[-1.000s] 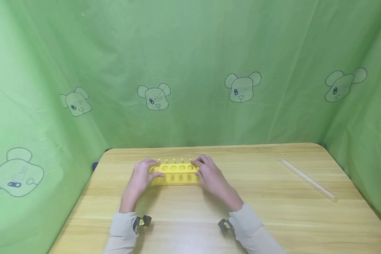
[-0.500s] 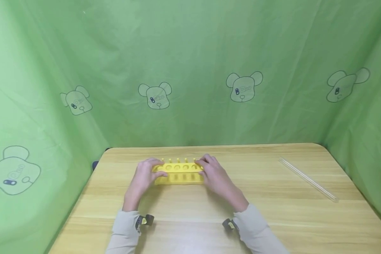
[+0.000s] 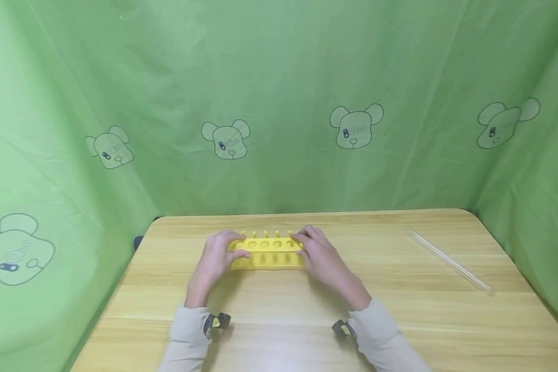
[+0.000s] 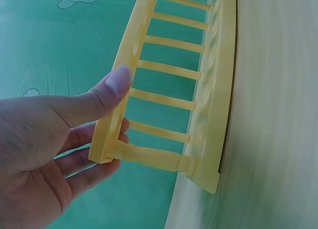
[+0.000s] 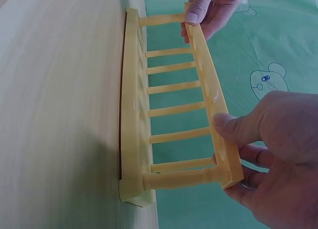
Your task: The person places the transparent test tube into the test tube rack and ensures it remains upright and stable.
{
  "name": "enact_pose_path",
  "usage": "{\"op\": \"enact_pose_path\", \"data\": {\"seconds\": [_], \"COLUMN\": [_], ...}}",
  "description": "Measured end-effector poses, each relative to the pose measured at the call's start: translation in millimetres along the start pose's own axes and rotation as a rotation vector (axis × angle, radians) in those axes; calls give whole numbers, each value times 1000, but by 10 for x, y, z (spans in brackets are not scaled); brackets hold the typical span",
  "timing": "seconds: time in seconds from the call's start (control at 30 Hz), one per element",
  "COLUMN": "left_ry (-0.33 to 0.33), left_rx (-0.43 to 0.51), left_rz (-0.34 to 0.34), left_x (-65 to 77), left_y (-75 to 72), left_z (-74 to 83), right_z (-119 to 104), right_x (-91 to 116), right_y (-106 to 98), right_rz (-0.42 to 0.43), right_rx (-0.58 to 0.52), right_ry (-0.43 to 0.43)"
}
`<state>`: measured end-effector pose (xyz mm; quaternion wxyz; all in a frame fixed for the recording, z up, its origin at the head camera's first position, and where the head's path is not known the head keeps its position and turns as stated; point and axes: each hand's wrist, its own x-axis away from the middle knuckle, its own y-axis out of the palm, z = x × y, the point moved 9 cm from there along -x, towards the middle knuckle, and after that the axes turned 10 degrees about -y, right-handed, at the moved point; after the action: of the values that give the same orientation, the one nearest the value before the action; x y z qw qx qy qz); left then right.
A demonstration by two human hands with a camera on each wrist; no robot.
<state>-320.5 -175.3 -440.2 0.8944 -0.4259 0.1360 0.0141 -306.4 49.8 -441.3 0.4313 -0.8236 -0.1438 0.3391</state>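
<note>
A yellow plastic test tube rack (image 3: pixel 268 261) stands upright on the wooden table (image 3: pixel 279 320), with round holes along its top bar and a row of thin pegs behind. My left hand (image 3: pixel 216 254) pinches the left end of that top bar. In the left wrist view the thumb of the left hand (image 4: pixel 64 119) lies on the near face, other fingers behind. My right hand (image 3: pixel 323 260) grips the opposite end the same way, as the right wrist view shows with the right hand (image 5: pixel 278 144). The base of the rack (image 5: pixel 131 114) sits close against the tabletop.
A long, thin, clear rod or tube (image 3: pixel 451 262) lies slanted on the right side of the table. Green curtains (image 3: pixel 288 170) with bear-head prints enclose the back and both sides.
Both hands have shifted the test tube rack a short way to the right along the table, keeping the same grip. The clear rod has stayed in place.
</note>
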Motion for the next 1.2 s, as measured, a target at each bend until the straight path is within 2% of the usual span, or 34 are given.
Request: {"op": "enact_pose_path", "data": {"seconds": [0.2,0.53,0.63,0.83,1.2], "left_ry": [-17,13,20,-11,15], "left_rx": [-16,-30,-25,-12,1], "left_rz": [-20,-26,-26,-45,-55], "left_x": [-15,-53,-68,-94,-120], "left_y": [36,127,153,206,287], "left_z": [53,162,184,204,323], "right_z": [29,131,154,207,318], "right_x": [37,111,127,147,194], "right_y": [-49,-106,-124,-159,-234], "right_rz": [6,-7,-7,-7,-26], "right_rx": [-16,-4,-2,2,-14], "right_ry": [-2,25,27,21,26]}}
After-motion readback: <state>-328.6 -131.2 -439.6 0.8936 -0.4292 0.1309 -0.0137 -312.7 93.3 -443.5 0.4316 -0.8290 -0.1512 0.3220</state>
